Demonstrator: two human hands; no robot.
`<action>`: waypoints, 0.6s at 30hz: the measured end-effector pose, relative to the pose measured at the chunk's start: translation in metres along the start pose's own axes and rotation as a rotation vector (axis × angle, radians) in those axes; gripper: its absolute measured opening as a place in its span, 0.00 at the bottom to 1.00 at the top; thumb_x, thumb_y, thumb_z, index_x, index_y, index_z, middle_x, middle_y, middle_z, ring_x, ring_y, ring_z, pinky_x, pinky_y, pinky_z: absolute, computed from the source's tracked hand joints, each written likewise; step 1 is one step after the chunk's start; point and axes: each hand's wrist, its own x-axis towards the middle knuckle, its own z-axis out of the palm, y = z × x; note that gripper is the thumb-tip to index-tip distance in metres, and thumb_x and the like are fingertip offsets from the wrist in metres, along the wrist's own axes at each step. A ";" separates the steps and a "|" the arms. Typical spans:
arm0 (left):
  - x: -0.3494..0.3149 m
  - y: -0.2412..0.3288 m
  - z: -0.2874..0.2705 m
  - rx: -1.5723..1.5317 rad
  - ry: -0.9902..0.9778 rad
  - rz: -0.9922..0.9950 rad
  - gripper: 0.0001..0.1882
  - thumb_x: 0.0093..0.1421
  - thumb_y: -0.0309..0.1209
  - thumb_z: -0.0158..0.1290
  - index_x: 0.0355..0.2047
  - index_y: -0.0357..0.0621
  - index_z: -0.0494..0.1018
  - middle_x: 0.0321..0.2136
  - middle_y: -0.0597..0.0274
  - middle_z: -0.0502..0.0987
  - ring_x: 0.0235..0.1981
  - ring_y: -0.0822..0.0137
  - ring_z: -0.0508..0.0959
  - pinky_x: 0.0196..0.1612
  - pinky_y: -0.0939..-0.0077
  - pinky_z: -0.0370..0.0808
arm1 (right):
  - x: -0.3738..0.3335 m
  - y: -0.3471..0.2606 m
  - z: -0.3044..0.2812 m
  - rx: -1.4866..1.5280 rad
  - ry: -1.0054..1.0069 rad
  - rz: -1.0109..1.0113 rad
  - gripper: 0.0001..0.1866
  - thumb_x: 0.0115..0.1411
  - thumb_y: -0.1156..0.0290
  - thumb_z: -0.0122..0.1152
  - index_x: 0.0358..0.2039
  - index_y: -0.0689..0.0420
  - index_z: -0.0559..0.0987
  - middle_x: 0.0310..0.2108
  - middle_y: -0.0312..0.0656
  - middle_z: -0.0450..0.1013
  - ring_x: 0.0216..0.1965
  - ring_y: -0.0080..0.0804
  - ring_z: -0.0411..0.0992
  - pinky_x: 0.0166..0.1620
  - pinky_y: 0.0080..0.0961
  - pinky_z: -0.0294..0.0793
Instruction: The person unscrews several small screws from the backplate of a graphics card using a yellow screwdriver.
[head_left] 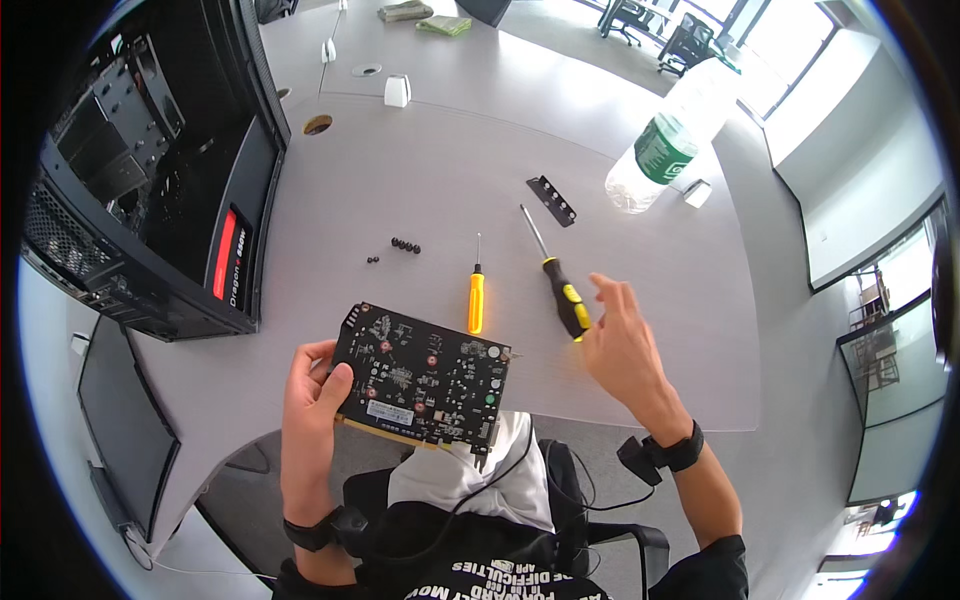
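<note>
Card [425,375] and black screwdriver [567,297] lie on opposite sides of the person's middle, one to each hand. The left hand [312,395] is closed on the card's left end, thumb on the upper face and fingers behind it; the card's long axis runs left to right, its right end a little nearer the body, its lower edge out over the lap. The right hand [625,350] is loosely open, index finger stretched forward and the others softly bent; it appears to hold nothing, though its palm is hidden. Just left of it lies the black screwdriver, handle end beside the thumb side, shaft slanting away and leftward; whether skin touches handle I cannot tell. No other thing comes between that hand and the handle, and the left hand is well apart from it. A yellow screwdriver [476,300] lies between the card and the black screwdriver, pointing away, its butt close by the card's far edge. Beyond the black screwdriver's tip is a dark perforated strip [552,201], and farther right stands a clear bottle [650,165]. Small black screws [406,245] sit beyond the card on the table [400,180], and a dark case [255,170] fills the far left.
</note>
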 end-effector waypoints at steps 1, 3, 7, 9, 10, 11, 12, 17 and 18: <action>0.005 -0.001 -0.001 0.005 -0.011 0.023 0.20 0.73 0.32 0.54 0.58 0.32 0.65 0.45 0.55 0.80 0.43 0.74 0.80 0.49 0.78 0.77 | 0.003 0.003 -0.002 -0.010 -0.011 0.001 0.30 0.56 0.83 0.53 0.61 0.60 0.68 0.52 0.56 0.68 0.44 0.60 0.75 0.46 0.49 0.77; 0.010 -0.004 -0.003 0.001 -0.016 0.036 0.20 0.72 0.32 0.54 0.58 0.32 0.65 0.46 0.55 0.80 0.44 0.74 0.80 0.50 0.78 0.77 | 0.008 0.004 -0.005 -0.103 0.057 -0.040 0.31 0.55 0.87 0.52 0.62 0.59 0.70 0.52 0.54 0.68 0.44 0.57 0.74 0.45 0.47 0.78; 0.014 -0.005 -0.009 0.011 0.003 0.043 0.21 0.72 0.32 0.55 0.58 0.31 0.65 0.47 0.54 0.79 0.46 0.72 0.79 0.52 0.76 0.76 | 0.013 -0.023 0.000 -0.271 0.174 -0.231 0.28 0.58 0.83 0.59 0.61 0.57 0.73 0.51 0.49 0.69 0.47 0.47 0.73 0.48 0.42 0.78; 0.014 -0.004 -0.013 0.016 0.015 0.043 0.22 0.71 0.32 0.56 0.58 0.31 0.65 0.48 0.53 0.79 0.46 0.71 0.79 0.53 0.75 0.75 | 0.018 -0.041 0.009 -0.184 0.090 -0.316 0.28 0.58 0.81 0.61 0.61 0.54 0.74 0.51 0.49 0.69 0.48 0.47 0.72 0.49 0.42 0.78; 0.013 -0.004 -0.013 0.031 0.023 0.048 0.22 0.71 0.32 0.56 0.58 0.31 0.64 0.49 0.53 0.79 0.47 0.71 0.79 0.53 0.75 0.75 | 0.019 -0.047 0.016 -0.096 0.016 -0.397 0.28 0.59 0.79 0.63 0.61 0.52 0.75 0.51 0.48 0.70 0.49 0.46 0.72 0.50 0.41 0.78; 0.013 -0.004 -0.014 0.047 0.031 0.054 0.22 0.71 0.32 0.56 0.58 0.31 0.64 0.49 0.52 0.78 0.47 0.71 0.79 0.53 0.75 0.75 | 0.021 -0.053 0.025 -0.093 0.012 -0.391 0.28 0.59 0.79 0.63 0.61 0.52 0.75 0.51 0.48 0.70 0.49 0.46 0.72 0.50 0.41 0.78; 0.013 -0.006 -0.016 0.047 0.028 0.048 0.22 0.71 0.32 0.56 0.58 0.31 0.64 0.49 0.52 0.78 0.47 0.71 0.79 0.53 0.75 0.75 | 0.024 -0.060 0.033 -0.045 -0.082 -0.412 0.27 0.61 0.79 0.62 0.61 0.50 0.77 0.51 0.47 0.70 0.49 0.46 0.72 0.51 0.41 0.77; 0.013 -0.009 -0.017 0.057 0.047 0.064 0.22 0.72 0.35 0.54 0.59 0.33 0.64 0.48 0.55 0.78 0.48 0.73 0.78 0.53 0.78 0.74 | 0.036 -0.047 0.046 -0.030 -0.201 -0.529 0.19 0.59 0.78 0.63 0.52 0.53 0.80 0.49 0.47 0.71 0.49 0.48 0.70 0.51 0.40 0.77; 0.012 -0.009 -0.016 0.059 0.054 0.062 0.22 0.72 0.35 0.54 0.59 0.33 0.64 0.48 0.55 0.78 0.48 0.73 0.78 0.53 0.78 0.74 | 0.035 -0.047 0.045 -0.025 -0.206 -0.533 0.19 0.59 0.78 0.63 0.52 0.53 0.80 0.49 0.47 0.71 0.49 0.48 0.70 0.51 0.40 0.77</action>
